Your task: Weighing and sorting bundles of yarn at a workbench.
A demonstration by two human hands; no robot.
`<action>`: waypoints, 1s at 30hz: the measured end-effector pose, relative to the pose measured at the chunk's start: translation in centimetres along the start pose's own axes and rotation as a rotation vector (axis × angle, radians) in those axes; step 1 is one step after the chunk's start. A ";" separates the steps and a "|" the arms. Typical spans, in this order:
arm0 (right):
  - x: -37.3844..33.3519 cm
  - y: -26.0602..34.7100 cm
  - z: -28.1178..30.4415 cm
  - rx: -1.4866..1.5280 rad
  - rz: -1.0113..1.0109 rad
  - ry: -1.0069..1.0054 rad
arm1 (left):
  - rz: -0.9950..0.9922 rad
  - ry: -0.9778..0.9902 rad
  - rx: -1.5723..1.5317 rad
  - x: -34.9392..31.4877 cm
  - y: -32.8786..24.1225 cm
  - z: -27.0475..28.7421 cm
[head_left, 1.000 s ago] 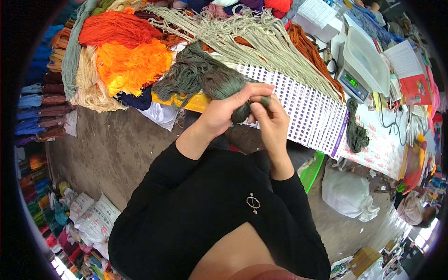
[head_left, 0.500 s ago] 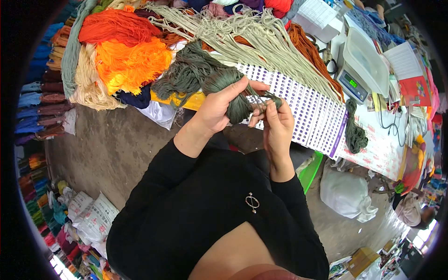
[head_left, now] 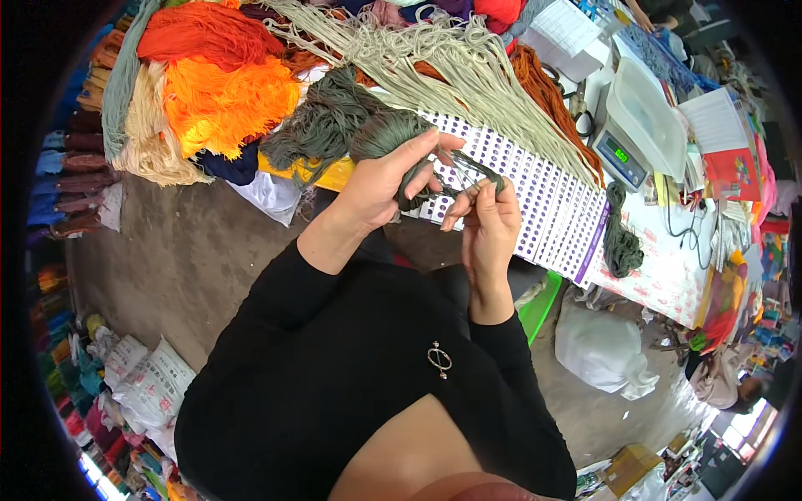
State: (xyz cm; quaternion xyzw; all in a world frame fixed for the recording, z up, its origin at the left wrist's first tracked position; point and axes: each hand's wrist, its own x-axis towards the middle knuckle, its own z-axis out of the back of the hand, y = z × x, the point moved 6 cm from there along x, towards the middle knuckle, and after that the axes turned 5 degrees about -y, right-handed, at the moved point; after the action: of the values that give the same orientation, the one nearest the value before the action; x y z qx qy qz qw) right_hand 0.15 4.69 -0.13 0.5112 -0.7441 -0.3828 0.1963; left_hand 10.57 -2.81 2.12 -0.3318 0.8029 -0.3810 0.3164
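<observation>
My left hand (head_left: pixel 372 185) is closed around a dark grey-green yarn skein (head_left: pixel 386 134), its thumb lying along the top and the bulk of the yarn bulging out beyond it. Several loose strands stretch from there across a small gap to my right hand (head_left: pixel 493 224). Thumb and fingers of the right hand pinch a looped end of the same yarn. Just left of the held skein, a loose heap of matching dark yarn (head_left: pixel 324 117) lies on the table. Beneath both hands is a white sheet with rows of purple dots (head_left: pixel 535 196).
Orange yarn (head_left: pixel 230 104), red yarn (head_left: pixel 209 37) and long pale yarn (head_left: pixel 434 58) cover the far table. To the right stand a digital scale (head_left: pixel 626 154) and another dark skein (head_left: pixel 620 238). A white sack (head_left: pixel 597 338) and a green plastic basket (head_left: pixel 545 305) are below the table edge.
The strands between my hands are spread further apart, and less of the skein hangs below my left hand. The whole view has shifted slightly.
</observation>
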 end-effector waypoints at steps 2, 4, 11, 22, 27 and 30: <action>-0.1 -0.1 -0.1 -0.006 -0.004 0.011 | 0.002 -0.007 0.001 0.0 0.0 0.1; -0.2 -0.2 0.0 0.007 -0.012 0.010 | 0.004 -0.014 0.005 0.0 0.0 0.2; -0.1 -0.3 0.0 0.027 -0.030 0.010 | 0.051 0.003 -0.035 0.0 0.3 0.4; -1.1 -0.6 -1.1 -0.108 -0.245 0.208 | 0.028 0.043 -0.014 0.1 0.0 0.8; 1.7 1.4 1.9 0.223 0.005 -0.106 | 0.085 0.108 -0.137 0.1 0.3 0.2; 0.8 1.1 0.2 -0.295 0.027 -0.067 | 0.063 0.162 -0.105 0.0 0.4 -0.2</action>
State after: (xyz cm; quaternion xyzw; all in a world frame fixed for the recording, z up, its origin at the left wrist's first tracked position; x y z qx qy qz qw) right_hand -1.02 4.22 0.49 0.4536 -0.6928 -0.5020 0.2493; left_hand 10.31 -2.57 1.85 -0.2909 0.8547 -0.3537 0.2444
